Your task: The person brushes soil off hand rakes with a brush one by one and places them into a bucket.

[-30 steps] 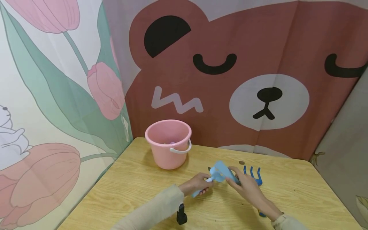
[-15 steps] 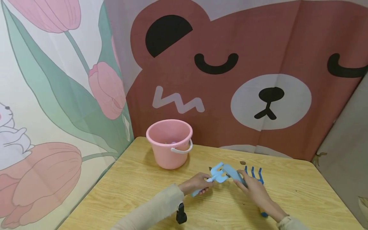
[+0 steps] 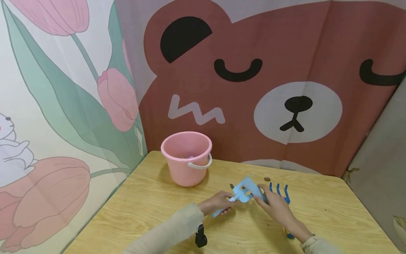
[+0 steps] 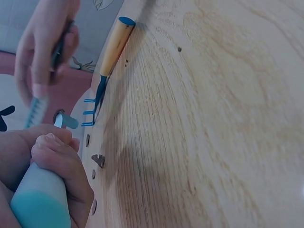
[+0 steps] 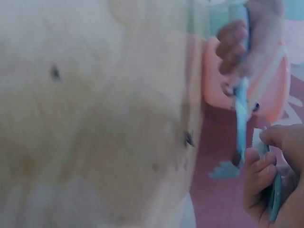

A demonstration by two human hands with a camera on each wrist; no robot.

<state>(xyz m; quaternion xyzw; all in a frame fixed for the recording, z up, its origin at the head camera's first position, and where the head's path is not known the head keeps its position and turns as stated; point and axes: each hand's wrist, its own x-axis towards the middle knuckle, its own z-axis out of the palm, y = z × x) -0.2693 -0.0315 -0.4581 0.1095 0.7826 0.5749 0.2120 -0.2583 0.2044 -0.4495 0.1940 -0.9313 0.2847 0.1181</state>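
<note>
My left hand [image 3: 219,203] grips the white-and-teal handle [image 4: 40,202] of a small light-blue hand fork [image 3: 240,194], its slotted head pointing right, above the table. A light-blue brush [image 3: 252,186] with short bristles is held in my right hand [image 3: 276,205], between thumb and fingers. In the head view the brush lies over the tine end of the fork; whether they touch, I cannot tell. A dark brown smear [image 5: 236,158] shows at the fork's tip in the right wrist view. Part of the brush's handle is hidden in my palm.
A pink bucket [image 3: 187,173] with a white handle stands at the back left, small things inside. On the right lies a three-pronged blue rake [image 4: 101,90] with a wooden handle, partly behind my right arm. Brown crumbs [image 4: 98,160] dot the wooden table [image 3: 152,197].
My right hand has moved the brush right and down along the fork's tines, then back up and left. The left hand and fork have stayed almost in place.
</note>
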